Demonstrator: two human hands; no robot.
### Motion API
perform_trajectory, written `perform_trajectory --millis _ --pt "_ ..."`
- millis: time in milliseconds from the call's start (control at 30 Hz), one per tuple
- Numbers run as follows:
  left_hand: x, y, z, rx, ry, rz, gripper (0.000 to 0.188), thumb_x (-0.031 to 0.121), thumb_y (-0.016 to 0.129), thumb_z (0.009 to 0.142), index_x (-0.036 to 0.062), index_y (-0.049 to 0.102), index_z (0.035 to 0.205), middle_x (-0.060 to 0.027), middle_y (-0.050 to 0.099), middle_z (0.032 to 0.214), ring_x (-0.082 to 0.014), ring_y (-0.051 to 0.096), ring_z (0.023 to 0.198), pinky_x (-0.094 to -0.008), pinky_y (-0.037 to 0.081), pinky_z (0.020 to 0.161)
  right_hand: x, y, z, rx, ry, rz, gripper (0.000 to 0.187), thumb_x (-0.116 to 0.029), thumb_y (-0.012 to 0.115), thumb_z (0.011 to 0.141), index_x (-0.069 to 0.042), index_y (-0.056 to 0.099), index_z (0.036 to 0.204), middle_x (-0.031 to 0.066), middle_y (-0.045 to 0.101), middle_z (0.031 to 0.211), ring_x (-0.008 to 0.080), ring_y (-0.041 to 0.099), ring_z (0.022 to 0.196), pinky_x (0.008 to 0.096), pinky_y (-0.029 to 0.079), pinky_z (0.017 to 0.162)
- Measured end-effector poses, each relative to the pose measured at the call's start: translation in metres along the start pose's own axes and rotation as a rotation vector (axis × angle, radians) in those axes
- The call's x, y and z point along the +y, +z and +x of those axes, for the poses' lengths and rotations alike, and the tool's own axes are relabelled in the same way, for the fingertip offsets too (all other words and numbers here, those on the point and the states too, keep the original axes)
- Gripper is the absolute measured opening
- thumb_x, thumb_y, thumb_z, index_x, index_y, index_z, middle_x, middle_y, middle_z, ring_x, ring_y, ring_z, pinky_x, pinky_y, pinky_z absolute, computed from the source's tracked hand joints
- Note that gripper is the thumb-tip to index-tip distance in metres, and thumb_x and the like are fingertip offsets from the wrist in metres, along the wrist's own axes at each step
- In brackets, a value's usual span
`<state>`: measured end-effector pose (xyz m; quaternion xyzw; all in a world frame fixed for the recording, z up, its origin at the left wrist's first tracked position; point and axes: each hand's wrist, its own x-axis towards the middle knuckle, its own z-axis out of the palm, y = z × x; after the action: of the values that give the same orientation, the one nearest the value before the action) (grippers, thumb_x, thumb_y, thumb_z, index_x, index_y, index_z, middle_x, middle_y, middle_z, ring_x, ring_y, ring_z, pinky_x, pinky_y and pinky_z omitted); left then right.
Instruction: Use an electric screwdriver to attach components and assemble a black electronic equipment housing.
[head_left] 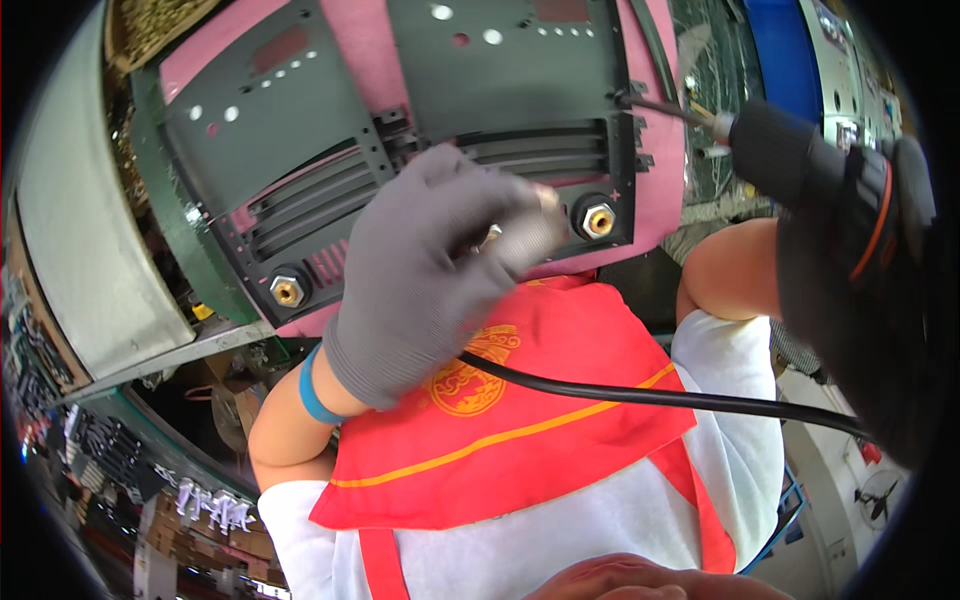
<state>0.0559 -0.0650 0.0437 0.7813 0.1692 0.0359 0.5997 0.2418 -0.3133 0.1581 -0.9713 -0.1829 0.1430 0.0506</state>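
Note:
My left hand (415, 270), in a grey knit glove, hovers over the near edge of a black metal panel (510, 75). Its fingers are curled in and slightly blurred. A small shiny metal bit (490, 236) shows inside the curl, too small to name. At the right, my right hand (912, 185), gloved and mostly in shadow, grips a black power screwdriver (780, 155). The tool's long bit reaches left to the panel's right edge, where its tip appears to touch. A second black panel (250, 110) lies to the left. Brass-centred hex fittings (597, 220) sit at the panels' near corners.
Pink sheeting (655, 190) lies under the panels. A black cable (600, 392) crosses in front of my red apron (520, 440). Small brass-coloured parts fill a bin (150, 30) at the far left. A pale metal surface (95, 200) stands left; a blue thing (785, 55) is at far right.

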Motion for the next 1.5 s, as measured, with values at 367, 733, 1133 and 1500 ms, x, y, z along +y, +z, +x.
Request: perform_trajectory --millis 367,733,1133,1500 --pt "-0.008 0.033 -0.018 -0.2 0.438 0.775 0.021 0.021 0.071 0.076 0.0106 0.065 0.094 -0.0032 0.046 0.068 -0.0196 0.055 0.062 -0.0336 0.042 0.05 0.032 0.007 -0.014 -0.056 0.044 0.02 0.033 -0.033 0.065 0.089 -0.003 0.059 0.102 -0.0027 0.058 0.083 0.0059 0.056 0.085 0.0204 0.042 0.082" --pt "-0.01 0.058 0.006 -0.14 0.336 0.667 0.019 0.014 0.071 0.072 0.012 0.063 0.09 -0.0058 0.048 0.071 -0.0235 0.056 0.064 -0.035 0.044 0.052 0.041 0.013 0.002 -0.114 -0.006 0.05 0.032 -0.032 0.065 0.089 -0.003 0.058 0.101 -0.0025 0.057 0.083 0.0062 0.056 0.084 0.0205 0.042 0.082" --pt "-0.012 0.051 0.011 -0.144 0.335 0.63 0.021 0.013 0.074 0.072 0.0117 0.064 0.09 -0.006 0.047 0.069 -0.0246 0.054 0.06 -0.0359 0.043 0.05 0.04 0.019 0.012 -0.178 -0.026 0.077 0.031 -0.032 0.064 0.089 -0.004 0.058 0.1 -0.0024 0.057 0.082 0.0065 0.056 0.084 0.0207 0.042 0.081" --pt "-0.036 0.026 0.082 0.073 0.558 0.769 0.022 0.026 0.063 0.088 0.0105 0.068 0.104 -0.005 0.059 0.08 -0.0218 0.057 0.066 -0.0321 0.046 0.06 0.034 0.02 0.023 -0.225 -0.078 0.111 0.03 -0.032 0.063 0.09 -0.004 0.057 0.099 -0.0023 0.056 0.082 0.0068 0.055 0.083 0.0208 0.042 0.081"
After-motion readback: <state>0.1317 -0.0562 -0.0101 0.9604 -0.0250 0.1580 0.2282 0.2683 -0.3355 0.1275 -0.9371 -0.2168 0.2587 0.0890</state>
